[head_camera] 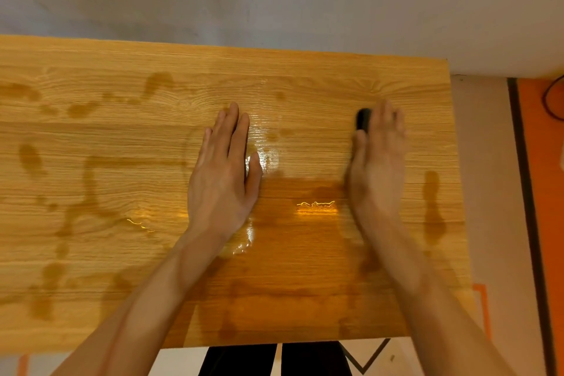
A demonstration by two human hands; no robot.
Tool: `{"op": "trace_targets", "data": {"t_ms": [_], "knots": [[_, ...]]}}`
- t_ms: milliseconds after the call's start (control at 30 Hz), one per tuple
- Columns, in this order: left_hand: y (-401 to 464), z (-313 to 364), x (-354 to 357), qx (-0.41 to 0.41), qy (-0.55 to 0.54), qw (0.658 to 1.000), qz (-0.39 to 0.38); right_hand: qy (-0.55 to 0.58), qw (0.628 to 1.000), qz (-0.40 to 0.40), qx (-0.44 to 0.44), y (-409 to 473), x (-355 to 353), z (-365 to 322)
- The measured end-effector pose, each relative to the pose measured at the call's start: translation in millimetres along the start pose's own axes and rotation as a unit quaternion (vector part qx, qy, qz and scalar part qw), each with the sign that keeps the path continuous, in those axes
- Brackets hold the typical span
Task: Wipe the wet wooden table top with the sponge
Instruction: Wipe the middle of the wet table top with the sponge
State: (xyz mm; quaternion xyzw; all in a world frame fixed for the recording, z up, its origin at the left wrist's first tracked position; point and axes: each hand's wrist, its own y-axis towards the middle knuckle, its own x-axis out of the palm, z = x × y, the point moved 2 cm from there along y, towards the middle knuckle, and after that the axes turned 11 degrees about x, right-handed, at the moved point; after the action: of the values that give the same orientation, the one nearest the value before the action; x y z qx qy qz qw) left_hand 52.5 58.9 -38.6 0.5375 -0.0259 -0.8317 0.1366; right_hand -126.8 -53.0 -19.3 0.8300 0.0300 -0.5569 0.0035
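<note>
Pale wall behind, a wooden table top (122, 253) fills the view, blotched with wet patches and a shiny pool near the middle. Left hand (224, 174) lies flat and open on the wood, holding nothing, while the right hand (377, 159) presses down over a dark sponge (363, 118), mostly hidden, near the table's right end. To wipe well, I would keep the sponge flat under even pressure and draw it in overlapping passes towards the untouched puddles on the left

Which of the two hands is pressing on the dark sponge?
The right hand, near the table's right edge: the small dark sponge shows beside its fingers. The left hand lies flat on bare wet wood.
</note>
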Motion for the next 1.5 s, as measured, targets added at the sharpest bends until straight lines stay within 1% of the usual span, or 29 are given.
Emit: {"op": "trace_targets", "data": {"t_ms": [67, 100, 167, 233, 267, 300, 333, 400, 433, 500, 533, 600, 667, 733, 767, 800, 833, 933, 1000, 1033, 1067, 1133, 1200, 1233, 1300, 1333, 1433, 1467, 1500], "knots": [[-0.1, 0.7, 0.0, -0.003, 0.004, 1.0, -0.007, -0.021, 0.996, 0.025, -0.084, -26.0, 19.5, -33.6], [0.0, 1.1, 0.2, -0.009, 0.008, 1.0, -0.01, -0.004, 0.994, 0.011, -0.108, -37.3, 28.7, -45.0], [1.0, 2.1, 0.4, -0.02, 0.016, 1.0, -0.012, -0.004, 0.989, -0.042, -0.144, -44.5, 33.1, -57.4], [2.0, 3.3, 0.4, -0.022, 0.021, 0.999, -0.014, -0.036, 0.977, -0.068, -0.199, -36.1, 22.2, -46.0], [2.0, 3.7, 0.3, -0.021, 0.019, 0.999, -0.014, -0.066, 0.973, -0.071, -0.21, -29.5, 15.3, -30.2], [1.7, 3.9, 0.0, -0.021, 0.016, 1.0, -0.015, -0.077, 0.976, -0.068, -0.19, -20.7, 5.8, -10.4], [1.5, 4.0, -0.4, -0.021, 0.012, 1.0, -0.016, -0.065, 0.985, -0.058, -0.148, -11.2, -5.4, 12.5], [1.3, 4.1, -1.0, -0.021, 0.008, 1.0, -0.018, -0.01, 0.999, -0.033, -0.035, 2.4, -28.2, 50.5], [1.3, 4.1, -1.4, -0.02, 0.008, 1.0, -0.019, 0.01, 1.0, -0.012, 0.011, 4.4, -34.8, 60.0], [1.8, 4.2, -2.0, -0.019, 0.008, 1.0, -0.017, 0.023, 0.998, 0.027, 0.053, -1.1, -30.4, 49.9], [2.3, 4.1, -2.3, -0.019, 0.008, 1.0, -0.015, 0.002, 0.999, 0.033, 0.043, -9.5, -21.8, 34.6], [3.0, 4.6, -2.5, -0.021, 0.009, 1.0, -0.012, -0.043, 0.998, 0.046, -0.022, -34.1, 5.5, -1.9], [3.3, 5.4, -2.5, -0.022, 0.013, 1.0, -0.011, -0.061, 0.994, 0.005, -0.085, -49.3, 23.4, -30.2], [2.3, 6.3, -2.3, -0.019, 0.016, 1.0, -0.012, -0.063, 0.985, -0.029, -0.157, -44.0, 18.6, -31.3], [1.8, 6.2, -2.3, -0.017, 0.014, 1.0, -0.013, -0.066, 0.981, -0.043, -0.175, -37.4, 8.6, -21.0], [1.6, 5.8, -2.6, -0.016, 0.011, 1.0, -0.014, -0.067, 0.981, -0.052, -0.172, -29.2, -1.6, -3.0], [1.8, 5.5, -3.0, -0.016, 0.008, 1.0, -0.016, -0.054, 0.987, -0.055, -0.144, -20.4, -13.7, 19.5], [2.0, 6.0, -3.0, -0.015, 0.008, 1.0, -0.02, 0.002, 0.999, -0.036, 0.013, 0.5, -48.7, 84.9], [1.7, 6.1, -2.9, -0.01, 0.01, 1.0, -0.017, 0.037, 0.995, -0.005, 0.097, 1.9, -53.3, 98.2], [1.7, 5.8, -3.2, -0.008, 0.01, 1.0, -0.015, 0.047, 0.99, 0.011, 0.13, -2.4, -48.8, 94.8], [1.7, 5.6, -3.4, -0.007, 0.01, 1.0, -0.013, 0.045, 0.988, 0.027, 0.145, -7.7, -43.0, 83.0], [2.0, 5.4, -3.0, -0.008, 0.009, 1.0, -0.011, 0.038, 0.992, 0.049, 0.114, -27.3, -24.5, 49.8], [2.3, 5.3, -2.2, -0.008, 0.012, 1.0, -0.012, -0.02, 0.996, 0.084, 0.026, -55.0, 3.0, 12.3], [2.3, 5.2, -1.8, -0.01, 0.015, 1.0, -0.013, -0.039, 0.996, 0.085, -0.007, -65.1, 14.9, -5.8], [2.5, 5.3, -1.2, -0.015, 0.021, 1.0, -0.015, -0.02, 0.997, 0.054, -0.041, -75.2, 30.5, -33.5], [2.6, 5.5, -1.2, -0.017, 0.021, 1.0, -0.016, -0.013, 0.997, 0.022, -0.073, -75.3, 32.2, -40.8], [2.7, 6.6, -1.7, -0.017, 0.016, 1.0, -0.014, -0.059, 0.981, -0.055, -0.174, -65.1, 17.4, -21.9], [2.5, 6.3, -2.0, -0.017, 0.013, 1.0, -0.013, -0.044, 0.981, -0.057, -0.178, -58.1, 8.9, -4.6], [2.6, 6.1, -2.3, -0.016, 0.009, 1.0, -0.012, -0.023, 0.986, -0.054, -0.154, -49.4, -2.4, 15.0]]}}
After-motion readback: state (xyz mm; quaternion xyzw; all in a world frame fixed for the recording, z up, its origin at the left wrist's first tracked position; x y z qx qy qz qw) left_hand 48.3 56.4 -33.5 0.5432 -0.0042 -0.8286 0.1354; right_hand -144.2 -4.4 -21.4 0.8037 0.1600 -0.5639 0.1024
